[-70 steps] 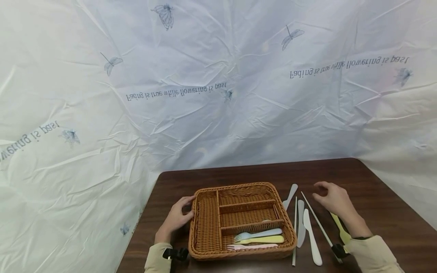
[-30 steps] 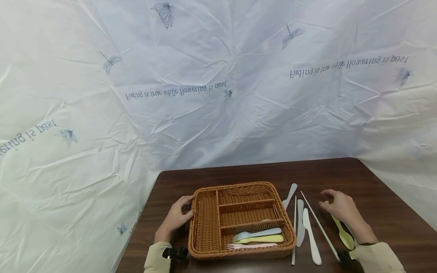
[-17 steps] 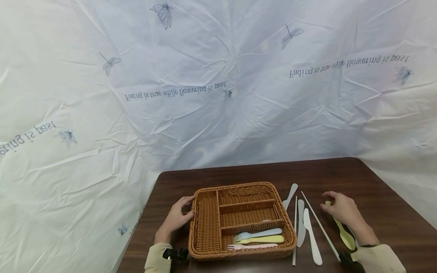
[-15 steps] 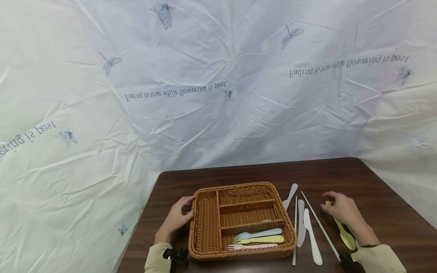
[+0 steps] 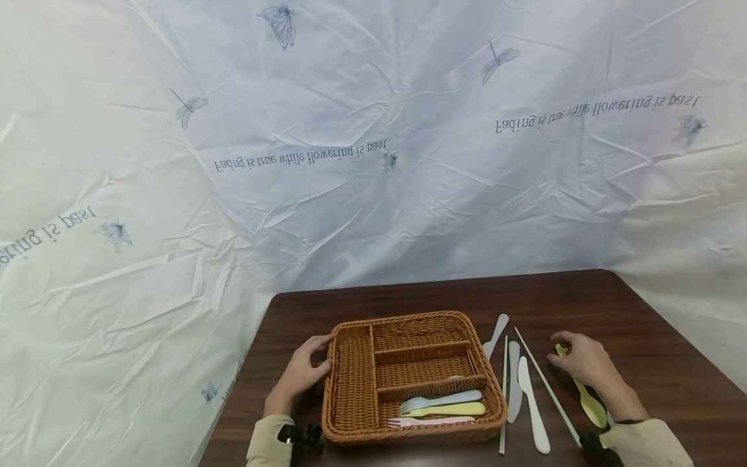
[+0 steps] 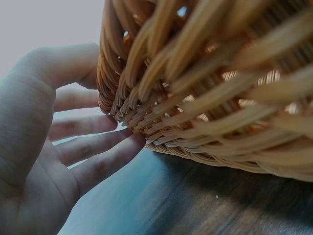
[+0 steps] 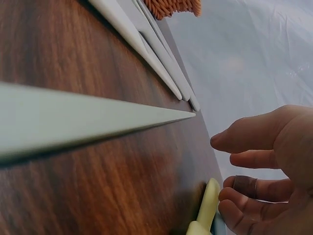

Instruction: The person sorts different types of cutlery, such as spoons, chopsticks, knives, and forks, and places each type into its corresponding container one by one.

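The brown wicker basket [image 5: 350, 441] with compartments stands mid-table. My left hand [image 5: 302, 371] touches its left side with fairly straight fingers; in the left wrist view the fingertips rest against the woven wall [image 6: 195, 98]. On the right, my right hand [image 5: 589, 363] hovers over the handle end of a yellow spoon [image 5: 594, 410], fingers loosely bent and thumb apart. In the right wrist view the lower fingers are close to the yellow handle [image 7: 209, 203]; contact cannot be told. Nothing is visible between thumb and forefinger. A greyish piece, mostly hidden, lies beside the spoon.
A blue fork [image 5: 446, 398], a yellow one [image 5: 452, 409] and a pink one [image 5: 434, 421] lie in the basket's near right compartment. Between basket and right hand lie a white knife [image 5: 533, 408], a grey knife [image 5: 514, 383] and pale chopsticks [image 5: 547, 386]. A printed sheet hangs behind.
My right hand has shifted right and nearer to me, down to the yellow spoon's handle end, its fingers drawing a little closer together. The left hand and the basket stay put.
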Available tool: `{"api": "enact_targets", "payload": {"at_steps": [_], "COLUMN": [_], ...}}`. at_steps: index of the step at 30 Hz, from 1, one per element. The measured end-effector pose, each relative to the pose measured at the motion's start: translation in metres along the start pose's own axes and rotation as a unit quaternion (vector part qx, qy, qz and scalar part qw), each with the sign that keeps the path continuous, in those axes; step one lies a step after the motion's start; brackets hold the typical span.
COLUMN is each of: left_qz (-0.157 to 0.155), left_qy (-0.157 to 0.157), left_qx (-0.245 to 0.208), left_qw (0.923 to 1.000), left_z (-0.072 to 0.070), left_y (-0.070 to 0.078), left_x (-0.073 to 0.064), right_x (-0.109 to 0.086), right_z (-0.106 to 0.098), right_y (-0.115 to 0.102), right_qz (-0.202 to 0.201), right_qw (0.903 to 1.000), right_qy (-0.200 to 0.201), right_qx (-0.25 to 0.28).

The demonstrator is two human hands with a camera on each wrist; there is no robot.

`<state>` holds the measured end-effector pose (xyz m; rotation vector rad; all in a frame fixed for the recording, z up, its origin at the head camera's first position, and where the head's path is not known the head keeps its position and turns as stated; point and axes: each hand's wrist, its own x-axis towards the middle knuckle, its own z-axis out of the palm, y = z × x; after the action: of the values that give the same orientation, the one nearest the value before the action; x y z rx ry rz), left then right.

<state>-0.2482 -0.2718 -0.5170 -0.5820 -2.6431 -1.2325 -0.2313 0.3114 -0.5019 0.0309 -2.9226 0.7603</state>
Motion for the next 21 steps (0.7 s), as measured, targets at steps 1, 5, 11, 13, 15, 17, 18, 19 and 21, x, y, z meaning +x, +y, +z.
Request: {"api": "enact_targets", "payload": {"at_steps": [1, 5, 11, 13, 15, 17, 18, 19, 21], "left_qz": [-0.002, -0.006, -0.006, -0.008, -0.01, -0.01, -0.01, -0.01, -0.01], "left_qy": [-0.001, -0.002, -0.001, -0.003, -0.004, -0.003, -0.003, -0.003, -0.002], "left_qx": [0.001, 0.005, 0.006, 0.005, 0.007, 0.009, 0.01, 0.011, 0.009], "left_qw": [1.0, 1.0, 1.0, 0.9999, 0.9999, 0.9999, 0.9999, 0.9999, 0.9999], "left_z": [-0.0002, -0.0007, -0.0019, -0.0023, -0.0025, -0.0027, -0.0027, -0.0025, -0.0021], "left_y": [0.0002, 0.0011, 0.003, 0.0032, 0.0032, 0.0031, 0.003, 0.0029, 0.0027], "left_x": [-0.0004, -0.0004, 0.0023, 0.0023, 0.0025, 0.0025, 0.0024, 0.0025, 0.0019], "right_x": [-0.0002, -0.0004, 0.0005, 0.0008, 0.0014, 0.0025, 0.0029, 0.0031, 0.0025], "right_z": [0.0002, 0.0004, 0.0, -0.0001, 0.0001, 0.0004, 0.0005, 0.0005, 0.0007], "right_y": [-0.0002, -0.0008, -0.0016, -0.0018, -0.0017, -0.001, -0.0007, -0.0005, -0.0001], "right_qz": [0.001, 0.001, -0.001, 0.003, 0.005, 0.006, 0.004, 0.002, 0.001], "right_qw": [1.0, 1.0, 0.9999, 0.9998, 0.9996, 0.9994, 0.9993, 0.9991, 0.9987], "right_qy": [-0.001, -0.003, -0.004, -0.008, -0.01, -0.01, -0.009, -0.007, -0.005], "right_qx": [0.0, -0.003, -0.015, -0.02, -0.026, -0.032, -0.036, -0.041, -0.05]}}
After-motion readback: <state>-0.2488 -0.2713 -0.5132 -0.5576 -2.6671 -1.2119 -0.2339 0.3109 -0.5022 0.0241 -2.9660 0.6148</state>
